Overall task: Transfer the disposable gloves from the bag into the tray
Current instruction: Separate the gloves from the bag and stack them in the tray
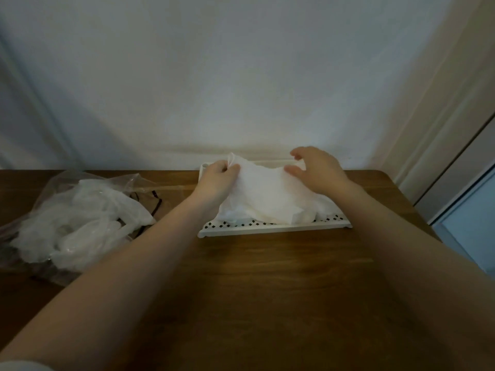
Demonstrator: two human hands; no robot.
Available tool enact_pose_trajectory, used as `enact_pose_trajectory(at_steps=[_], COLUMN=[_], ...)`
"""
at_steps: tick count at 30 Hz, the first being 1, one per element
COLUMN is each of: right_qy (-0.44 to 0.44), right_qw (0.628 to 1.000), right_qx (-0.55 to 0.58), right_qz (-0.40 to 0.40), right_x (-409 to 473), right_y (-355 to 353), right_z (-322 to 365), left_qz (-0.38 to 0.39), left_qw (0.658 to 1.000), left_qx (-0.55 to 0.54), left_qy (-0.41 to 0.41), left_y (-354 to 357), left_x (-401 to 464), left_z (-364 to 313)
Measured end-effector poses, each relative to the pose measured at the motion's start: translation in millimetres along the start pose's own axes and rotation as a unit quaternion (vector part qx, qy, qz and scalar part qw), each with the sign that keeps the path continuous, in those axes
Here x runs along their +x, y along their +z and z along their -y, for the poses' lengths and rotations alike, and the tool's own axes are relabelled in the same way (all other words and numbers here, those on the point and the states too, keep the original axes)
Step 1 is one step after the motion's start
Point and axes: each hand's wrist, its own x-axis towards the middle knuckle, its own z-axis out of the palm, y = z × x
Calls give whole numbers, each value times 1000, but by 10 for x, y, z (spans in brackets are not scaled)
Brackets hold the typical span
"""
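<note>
Some gloves (270, 199) already lie heaped in the tray (273, 228); many more remain in the bag (77, 218) to its left. The left hand (218, 180) pinches the top glove, while the right hand (316, 170) hovers with fingers spread.

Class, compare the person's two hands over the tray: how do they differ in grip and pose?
The left hand is closed, pinching a glove; the right hand is open, fingers spread above it. The left hand is at the tray's left end, the right nearer its right. Both are bare and over the tray.
</note>
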Motion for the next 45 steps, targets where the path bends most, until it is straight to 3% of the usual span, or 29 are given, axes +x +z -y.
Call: enact_pose_trajectory(at_steps=[2, 5, 9, 11, 12, 14, 16, 19, 22, 26, 27, 31, 38, 41, 45], right_qy=[-19, -29, 17, 14, -34, -172, -213, -130, -84, -9, 10, 49, 85, 97, 21], right_qw=[998, 997, 986, 982, 985, 981, 966, 960, 966, 981, 986, 979, 963, 964, 981], right_qx=[39, -38, -158, -131, -80, -49, -138, -208, -216, -161, -121, -57, -102, -119, -127], right_qz=[34, 60, -49, -132, -149, -77, 49, 135, 118, 104, 117, 189, 233, 219, 144], right_x=[-6, 36, 42, -70, -149, -268, -296, -253, -236, -270, -264, -215, -242, -292, -343], right_y=[61, 148, 162, 211, 235, 328, 430, 456, 415, 391, 398, 434, 404, 314, 137], right_z=[44, 13, -6, 106, 214, 399, 444, 256, 10, -227, -254, -296, -264, -125, 237], left_qz=[-4, -12, -37, -52, -61, -67, -59, -45, -55, -30, -28, -9, 55, 62, 2], left_qw=[1000, 999, 995, 987, 983, 975, 964, 956, 950, 943, 931, 823, 754, 764, 859], left_qx=[-3, -31, -1, 72, 103, 147, 214, 270, 299, 317, 353, 561, 655, 642, 509], left_qy=[19, 40, 97, 133, 140, 151, 149, 106, 75, 96, 95, 95, -17, -10, 45], left_y=[2, 17, 17, 1, -6, 0, 19, 18, -22, 3, 13, 41, -36, -135, -230], left_x=[29, 45, 78, 103, 120, 120, 105, 105, 112, 114, 112, 103, 145, 98, -34], left_z=[22, 38, 61, 103, 127, 143, 140, 187, 285, 331, 336, 427, 473, 427, 277])
